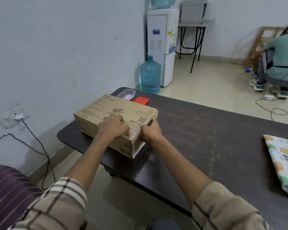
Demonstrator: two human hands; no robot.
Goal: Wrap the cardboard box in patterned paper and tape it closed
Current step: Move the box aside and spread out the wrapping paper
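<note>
Checked sleeves (60, 201) lowest in frame, both arms reaching fwd. Cardboard box (106, 110): plain brown, black print on top, unwrapped, lying flat at the table's (206, 138) left end, near corner close to front edge. Left hand (112, 127) lies on box top w/ fingers bent; can't tell if gripping. Right hand (150, 131) curls round top right edge. Clear tub (126, 94) & red lid (141, 100) just behind box. Bare tabletop to the right; patterned paper (284, 161) well apart, at far right.
</note>
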